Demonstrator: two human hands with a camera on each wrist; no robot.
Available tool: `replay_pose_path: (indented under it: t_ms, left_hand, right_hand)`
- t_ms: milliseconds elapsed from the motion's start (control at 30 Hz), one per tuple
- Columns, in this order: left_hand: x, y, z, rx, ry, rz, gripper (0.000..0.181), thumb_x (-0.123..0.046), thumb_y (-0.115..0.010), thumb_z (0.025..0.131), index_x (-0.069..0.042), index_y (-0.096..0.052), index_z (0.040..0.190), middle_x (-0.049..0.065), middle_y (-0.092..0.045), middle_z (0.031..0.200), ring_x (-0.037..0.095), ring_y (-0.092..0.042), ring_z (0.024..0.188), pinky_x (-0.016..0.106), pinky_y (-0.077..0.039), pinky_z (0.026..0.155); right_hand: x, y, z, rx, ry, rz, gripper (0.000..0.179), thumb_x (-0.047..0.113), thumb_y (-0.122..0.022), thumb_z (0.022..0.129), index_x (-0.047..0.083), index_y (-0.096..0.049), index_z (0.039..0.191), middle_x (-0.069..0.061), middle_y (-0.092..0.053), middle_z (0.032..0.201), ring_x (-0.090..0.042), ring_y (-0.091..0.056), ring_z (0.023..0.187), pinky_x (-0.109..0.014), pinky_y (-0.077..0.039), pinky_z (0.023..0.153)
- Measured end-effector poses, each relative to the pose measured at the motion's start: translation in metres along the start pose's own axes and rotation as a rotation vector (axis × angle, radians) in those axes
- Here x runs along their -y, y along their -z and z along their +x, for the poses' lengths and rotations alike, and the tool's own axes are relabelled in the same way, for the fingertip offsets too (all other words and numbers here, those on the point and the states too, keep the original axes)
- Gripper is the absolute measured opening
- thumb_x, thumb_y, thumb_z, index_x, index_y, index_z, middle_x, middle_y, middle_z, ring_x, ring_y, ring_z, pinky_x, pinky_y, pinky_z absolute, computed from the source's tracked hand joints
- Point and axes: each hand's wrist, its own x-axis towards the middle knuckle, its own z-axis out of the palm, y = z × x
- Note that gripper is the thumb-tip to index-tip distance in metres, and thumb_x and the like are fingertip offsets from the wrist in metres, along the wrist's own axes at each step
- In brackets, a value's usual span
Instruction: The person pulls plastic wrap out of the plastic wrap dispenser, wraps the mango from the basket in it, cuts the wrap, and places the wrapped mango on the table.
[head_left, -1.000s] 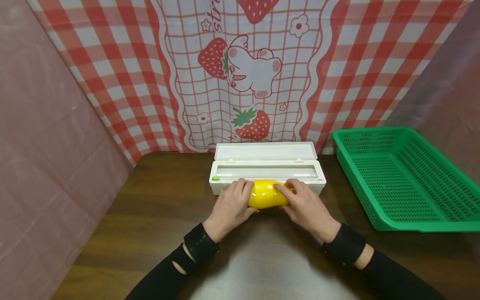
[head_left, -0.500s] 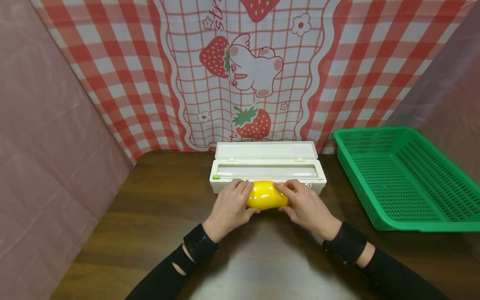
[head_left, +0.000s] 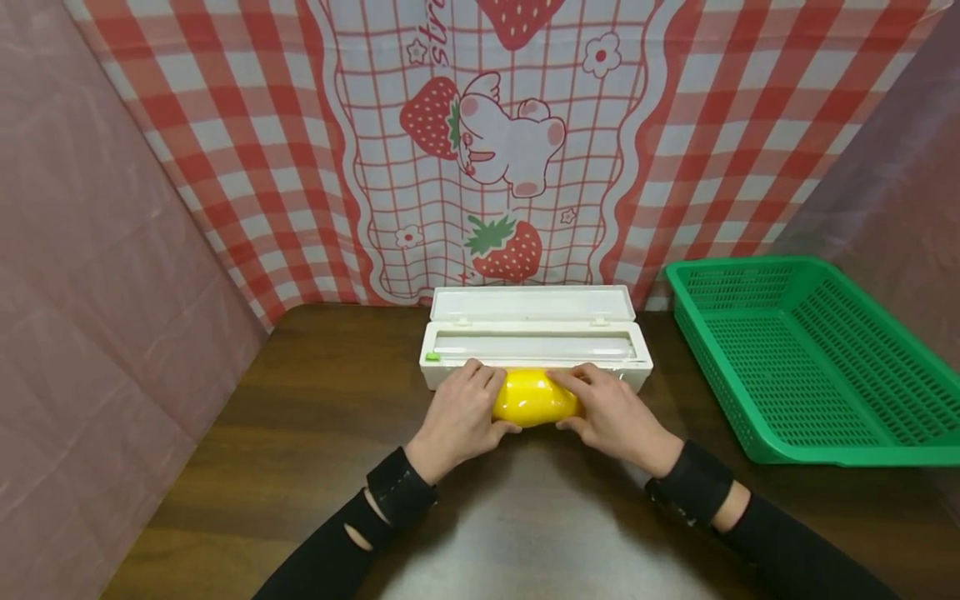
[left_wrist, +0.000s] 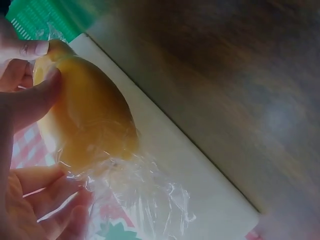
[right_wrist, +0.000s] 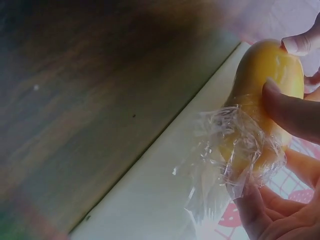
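Note:
A glossy yellow mango [head_left: 535, 398], or a fruit of that shape, is held up in front of the white cling film box [head_left: 536, 342]. From its left end my left hand [head_left: 465, 408] grips it, thumb below and fingers above. My right hand [head_left: 611, 412] holds the other end the same way. Clear cling film [left_wrist: 150, 200] wraps the fruit; its crumpled loose edges hang off in both wrist views. In the right wrist view, bunched film [right_wrist: 242, 142] lies against my right fingers. The box stands with its lid raised and a film roll inside.
A green plastic basket [head_left: 817, 454] stands at the table's right. A red-and-white checked cloth [head_left: 247, 150] with strawberries hangs behind the box. Brown wooden table [head_left: 315, 400] surface extends left and in front. A small green slider [head_left: 432, 357] sits at the box's left end.
The mango has come slightly nearer to me and turned a little between my hands. Both hands keep their hold, with small finger shifts. Box and basket stay put.

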Motion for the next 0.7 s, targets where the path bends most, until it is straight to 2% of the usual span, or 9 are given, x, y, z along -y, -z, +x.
replay_pose_path:
  t_ms: [300,700]
  left_hand:
    - [0.001,-0.0025,0.001,0.057,0.016,0.019,0.07,-0.066,-0.063,0.07,-0.009,-0.054,0.111,0.002,-0.058,0.099,0.015,-0.039,0.08,0.025,-0.039,0.071]
    - [0.0034,-0.0049,0.0032,0.117,0.062,-0.02,0.067,-0.065,-0.063,0.069,-0.012,-0.056,0.109,0.0,-0.059,0.098,0.012,-0.043,0.081,0.025,-0.044,0.068]
  right_hand:
    - [-0.0025,-0.0004,0.0016,0.058,-0.018,0.015,0.07,0.038,-0.078,0.068,0.014,-0.053,0.129,-0.007,-0.056,0.108,-0.017,-0.056,0.085,-0.039,-0.047,0.073]
    - [-0.0086,-0.004,0.0048,0.11,-0.03,0.039,0.07,0.039,-0.077,0.069,0.013,-0.054,0.129,-0.006,-0.058,0.112,-0.017,-0.056,0.09,-0.04,-0.046,0.078]
